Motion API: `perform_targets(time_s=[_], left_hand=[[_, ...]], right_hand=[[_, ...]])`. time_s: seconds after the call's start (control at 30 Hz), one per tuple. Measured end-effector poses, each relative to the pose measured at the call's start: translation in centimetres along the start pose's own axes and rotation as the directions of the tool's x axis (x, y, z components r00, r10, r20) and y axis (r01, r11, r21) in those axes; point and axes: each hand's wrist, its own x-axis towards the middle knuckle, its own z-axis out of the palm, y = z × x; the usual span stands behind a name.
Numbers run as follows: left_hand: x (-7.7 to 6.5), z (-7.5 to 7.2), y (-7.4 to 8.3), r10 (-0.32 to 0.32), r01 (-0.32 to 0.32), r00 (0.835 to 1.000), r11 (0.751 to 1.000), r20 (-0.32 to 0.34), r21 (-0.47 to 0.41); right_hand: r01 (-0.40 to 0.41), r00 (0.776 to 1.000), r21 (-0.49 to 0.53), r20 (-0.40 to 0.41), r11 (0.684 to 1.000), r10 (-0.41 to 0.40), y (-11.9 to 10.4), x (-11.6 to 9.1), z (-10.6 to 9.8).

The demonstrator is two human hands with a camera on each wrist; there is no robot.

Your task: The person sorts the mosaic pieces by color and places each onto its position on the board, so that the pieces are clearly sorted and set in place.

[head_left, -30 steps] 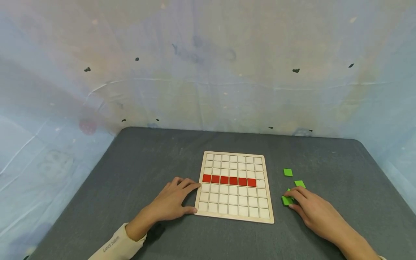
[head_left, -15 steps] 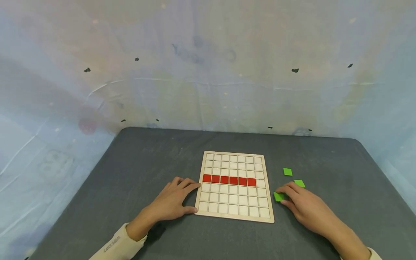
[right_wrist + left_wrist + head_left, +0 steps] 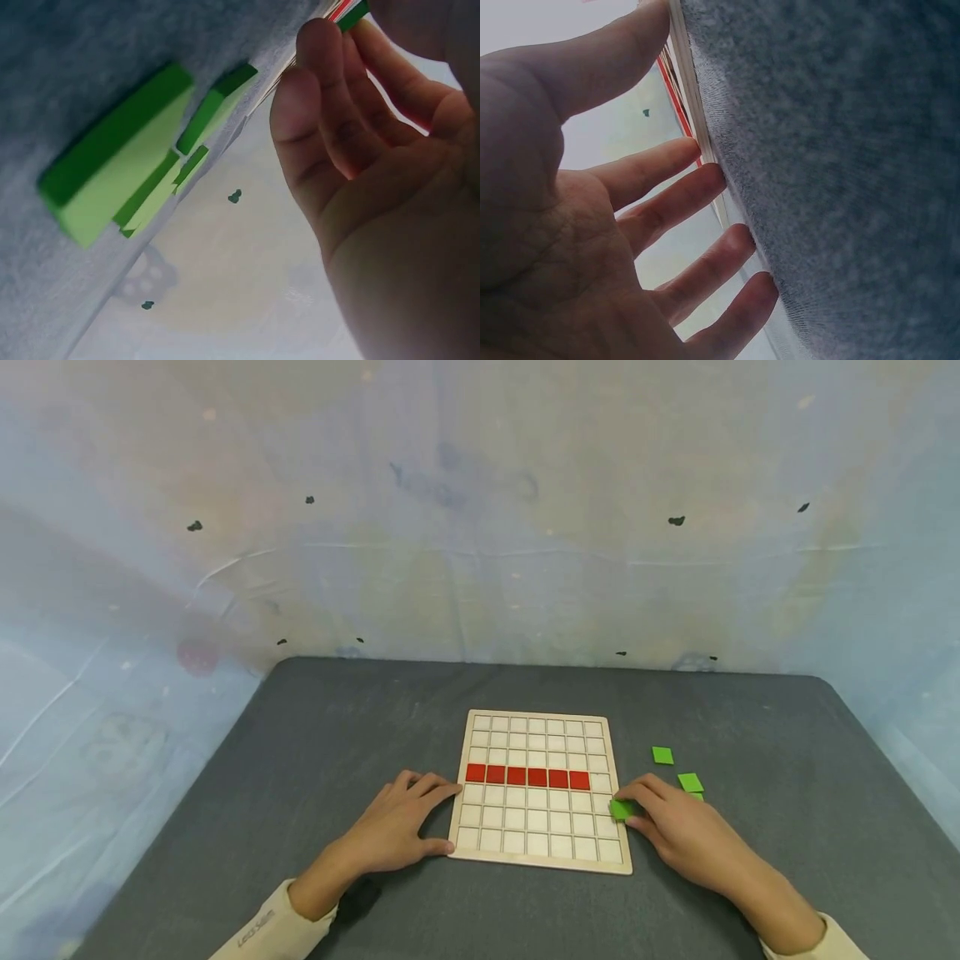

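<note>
A pale wooden board (image 3: pixel 540 863) with a grid of square cells lies on the table. One row across it holds several red square tiles (image 3: pixel 537 777), with the rightmost cell of that row bare. My left hand (image 3: pixel 390 827) touches the board's left edge with thumb and fingertips, its fingers spread, as the left wrist view confirms. Between thumb and fingers my right hand (image 3: pixel 686 831) pinches a green square tile (image 3: pixel 619 810) over the board's right edge. In the right wrist view only a sliver of that green tile (image 3: pixel 354 15) shows past the fingers.
Right of the board lie loose green tiles (image 3: pixel 662 756), one partly hidden behind my right hand. Up close, several green tiles (image 3: pixel 124 154) appear in the right wrist view. The dark grey table (image 3: pixel 360 710) ends at a pale patterned cloth (image 3: pixel 480 568).
My right hand has moved left from the loose green tiles to the board's right edge, carrying the pinched green tile. The left hand stays at the board's left edge.
</note>
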Motion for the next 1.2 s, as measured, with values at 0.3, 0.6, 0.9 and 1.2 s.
perform_targets(time_s=[0.3, 0.6, 0.9, 1.2], left_hand=[[0.1, 0.1, 0.0, -0.003, 0.003, 1.0, 1.0, 0.004, -0.006], [0.0, -0.1, 0.1, 0.001, -0.001, 1.0, 1.0, 0.0, -0.005], [-0.1, -0.3, 0.3, -0.002, 0.002, 1.0, 1.0, -0.008, 0.004], [-0.1, -0.3, 0.3, 0.004, -0.004, 1.0, 1.0, -0.011, 0.0]], right_hand=[[-0.026, 0.999, 0.065, 0.023, 0.998, 0.025, -0.3, 0.3, 0.1], [-0.029, 1.0, 0.053, 0.01, 0.998, 0.029, -0.6, 0.5, 0.3], [-0.04, 0.999, 0.04, -0.003, 0.998, 0.04, -0.9, 0.7, 0.2], [-0.021, 1.0, 0.033, 0.01, 0.999, 0.021, -2.0, 1.2, 0.8]])
